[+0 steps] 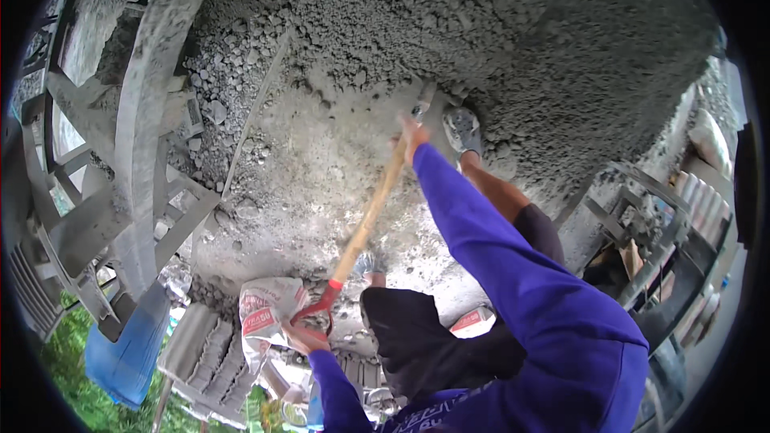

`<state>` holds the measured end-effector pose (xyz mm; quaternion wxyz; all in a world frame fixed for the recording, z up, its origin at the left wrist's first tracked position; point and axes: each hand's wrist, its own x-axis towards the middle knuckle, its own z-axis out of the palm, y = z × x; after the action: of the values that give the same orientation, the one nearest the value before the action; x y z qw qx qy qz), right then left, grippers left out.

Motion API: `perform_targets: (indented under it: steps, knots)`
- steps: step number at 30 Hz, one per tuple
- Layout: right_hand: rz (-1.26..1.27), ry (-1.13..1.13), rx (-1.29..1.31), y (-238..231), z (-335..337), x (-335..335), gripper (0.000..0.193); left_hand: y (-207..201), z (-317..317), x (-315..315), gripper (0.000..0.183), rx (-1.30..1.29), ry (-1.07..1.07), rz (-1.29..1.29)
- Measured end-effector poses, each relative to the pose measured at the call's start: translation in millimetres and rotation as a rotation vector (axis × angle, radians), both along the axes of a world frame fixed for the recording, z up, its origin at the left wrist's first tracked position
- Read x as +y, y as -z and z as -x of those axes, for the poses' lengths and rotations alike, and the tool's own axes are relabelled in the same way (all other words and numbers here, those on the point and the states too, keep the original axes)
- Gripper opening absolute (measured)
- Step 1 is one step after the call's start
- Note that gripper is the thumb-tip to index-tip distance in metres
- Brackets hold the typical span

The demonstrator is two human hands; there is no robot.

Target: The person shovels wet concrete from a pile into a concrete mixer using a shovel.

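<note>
A shovel (373, 207) with a pale wooden shaft slants across the middle of the view. My left hand (303, 338) is closed round its red grip at the lower end. Higher up, my right hand (413, 138) wraps the shaft close to the metal socket (424, 96). The blade is not clearly visible; the socket runs up to the edge of a grey heap of wet mortar or concrete (513, 40). One of my feet, in a mortar-covered shoe (462, 130), stands beside the socket against the heap. My other foot (367, 263) is lower, next to the shaft.
Gravel lumps (224, 88) lie left of the heap, near a thin strip (255, 112). Timber framing (144, 128) rises on the left. A cement bag (269, 309) lies beside my left hand, near stacked hollow blocks (208, 353) and a blue container (128, 349). Metal frames (658, 232) stand right.
</note>
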<state>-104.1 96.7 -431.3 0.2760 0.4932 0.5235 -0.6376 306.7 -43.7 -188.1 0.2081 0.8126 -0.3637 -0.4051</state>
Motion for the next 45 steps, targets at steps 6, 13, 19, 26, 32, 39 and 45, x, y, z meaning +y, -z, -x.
perform_targets:
  steps: [6, 13, 19, 26, 32, 39, 45]
  knots:
    - [0.155, -0.109, -0.034, -24, 36, 46, 0.010, -116, 58, 58, 0.048, -0.208, -0.012, 0.129]
    - [0.289, -0.160, -0.114, -166, 0, 84, 0.014, -279, 38, 85, 0.073, -0.298, 0.231, 0.231]
    - [-0.054, 0.013, -0.187, -317, 15, 156, 0.010, -392, 78, 88, 0.065, -0.212, 0.114, -0.180]
    - [-0.484, 0.116, -0.005, -410, 79, 307, 0.016, -335, 136, 55, 0.041, -0.013, 0.467, -0.598]
    - [-1.187, -0.149, 0.051, -408, 139, 400, 0.052, -243, 267, 87, 0.037, 0.083, 1.310, -1.215]
    - [-1.148, -0.166, 0.216, -479, 37, 314, 0.044, -225, 124, 52, 0.036, 0.389, 0.979, -1.048]
    - [0.118, 0.189, 0.294, -457, -149, 144, 0.025, -301, -105, -32, 0.049, 0.474, 0.260, -0.731]
